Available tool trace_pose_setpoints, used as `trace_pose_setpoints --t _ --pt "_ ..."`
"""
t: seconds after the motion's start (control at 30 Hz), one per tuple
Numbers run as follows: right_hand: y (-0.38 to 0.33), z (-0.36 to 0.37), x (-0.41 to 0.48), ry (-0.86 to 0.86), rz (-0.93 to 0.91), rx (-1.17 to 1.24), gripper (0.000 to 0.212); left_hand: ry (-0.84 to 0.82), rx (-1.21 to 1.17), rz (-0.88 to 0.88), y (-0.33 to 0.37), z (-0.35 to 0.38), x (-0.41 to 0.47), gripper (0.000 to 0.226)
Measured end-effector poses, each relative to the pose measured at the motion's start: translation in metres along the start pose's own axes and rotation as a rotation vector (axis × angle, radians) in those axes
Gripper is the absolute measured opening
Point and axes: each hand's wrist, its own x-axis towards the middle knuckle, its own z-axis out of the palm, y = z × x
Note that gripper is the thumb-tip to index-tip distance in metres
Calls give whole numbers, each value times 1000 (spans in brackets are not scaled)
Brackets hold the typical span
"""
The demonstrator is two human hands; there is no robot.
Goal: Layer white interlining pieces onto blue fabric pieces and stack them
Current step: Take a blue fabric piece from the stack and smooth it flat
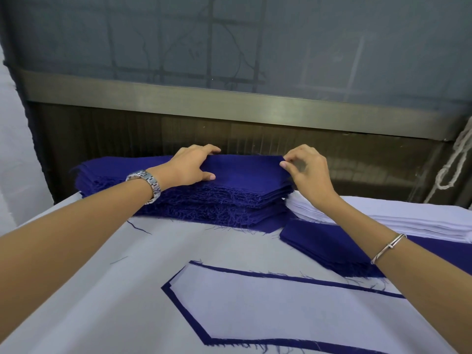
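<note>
From the head camera: the left hand point(191, 166) grips the far edge of the top blue fabric piece point(242, 172), fingers curled over it, while the right hand point(306, 169) pinches its right corner. The piece lies on a tall blue stack point(217, 203) at the far side of the table point(102, 277). A white interlining stack point(383, 215) sits just to the right.

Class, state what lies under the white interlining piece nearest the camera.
A blue fabric piece lies under the white interlining piece, showing only as a narrow border along its edges. Its middle is covered, and any further layers beneath cannot be seen.
</note>
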Motion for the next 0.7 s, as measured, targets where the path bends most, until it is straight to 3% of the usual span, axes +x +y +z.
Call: trace_pose_setpoints --t 0.17,0.7 --pt "-1 -3 -4 -19 -3 64 6 201 329 38 -16 -7 -14 43" --pt "-3 -39 -1 28 168 254 8 414 397 -83 -108 -51 -89 24"
